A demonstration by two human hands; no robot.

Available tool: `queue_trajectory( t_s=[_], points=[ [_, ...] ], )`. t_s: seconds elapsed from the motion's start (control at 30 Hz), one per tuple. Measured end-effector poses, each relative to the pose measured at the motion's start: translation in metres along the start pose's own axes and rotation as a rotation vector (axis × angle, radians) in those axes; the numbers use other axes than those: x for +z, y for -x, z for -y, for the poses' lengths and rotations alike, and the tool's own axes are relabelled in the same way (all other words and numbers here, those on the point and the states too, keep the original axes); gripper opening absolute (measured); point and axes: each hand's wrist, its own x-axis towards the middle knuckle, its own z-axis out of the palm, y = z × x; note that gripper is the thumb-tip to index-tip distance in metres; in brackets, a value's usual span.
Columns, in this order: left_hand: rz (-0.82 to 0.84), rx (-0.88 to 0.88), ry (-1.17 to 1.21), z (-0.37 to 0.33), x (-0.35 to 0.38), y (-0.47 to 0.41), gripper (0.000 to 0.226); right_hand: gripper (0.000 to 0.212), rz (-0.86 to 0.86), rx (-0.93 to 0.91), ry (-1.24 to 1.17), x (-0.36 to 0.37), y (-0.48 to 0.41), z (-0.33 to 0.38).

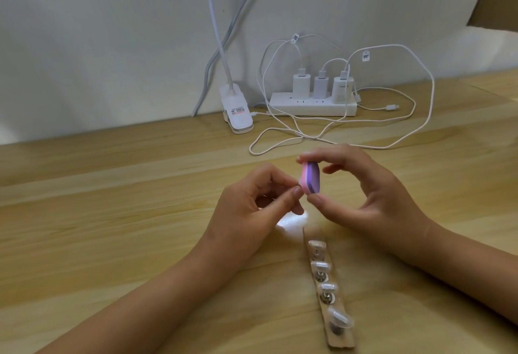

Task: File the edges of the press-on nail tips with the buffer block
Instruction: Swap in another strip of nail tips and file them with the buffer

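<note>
Fingers (306,156) of right hand (372,194) clamped on buffer block (310,177): index tip on its top end, thumb under its bottom end, block upright between them. Remaining right fingers curled loosely, apart from the block. Block pink on the left, purple band down the middle, held up above the desk (112,213), between the two hands.

Left hand (246,208): thumb and index tip drawn together in a pinch, right at the block's lower left edge, thumb tip touching or all but touching it. Other left fingers curled into the palm. Whatever sits in the pinch is hidden or too small to make out; cannot tell if a nail tip is held.

Below the hands, near the right wrist: a narrow card strip (340,341) lying flat on the desk, running away from the viewer. Four pale nail tips (321,265) sit on it in a row, blurred.

Far side of desk, against the wall: white power strip (283,107) with three chargers (321,86) plugged in, white cables (420,118) looped loosely over the wood. White lamp clip (236,112) just left of the power strip.
</note>
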Motion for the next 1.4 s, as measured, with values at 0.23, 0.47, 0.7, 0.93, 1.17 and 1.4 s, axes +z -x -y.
queue_trajectory(
  t_s=[0.23,0.47,0.7,0.93,1.17,1.4],
  points=[
    [0.008,0.029,-0.034,0.0019,-0.0002,0.0004,0.008,0.035,0.008,-0.026,-0.094,0.0014,-0.0008,0.0028],
    [0.006,0.032,-0.051,0.0027,-0.0005,0.0013,0.003,0.028,0.021,0.015,-0.156,0.0008,-0.0006,-0.0009],
    [-0.045,0.028,-0.156,0.0024,0.0017,0.0027,0.006,0.029,0.041,0.105,-0.316,0.0017,0.0014,0.0038],
    [-0.027,0.074,-0.221,-0.0014,0.0072,0.0055,0.014,0.015,-0.029,0.216,-0.489,0.0008,0.0001,0.0016],
    [-0.025,0.044,-0.208,-0.0021,0.0054,0.0049,0.01,0.018,-0.018,0.152,-0.385,-0.0027,-0.0007,-0.0002],
    [-0.034,0.015,-0.194,-0.0024,0.0047,0.0049,0.013,0.02,-0.017,0.134,-0.318,-0.0013,0.0,0.0001]
  ],
)
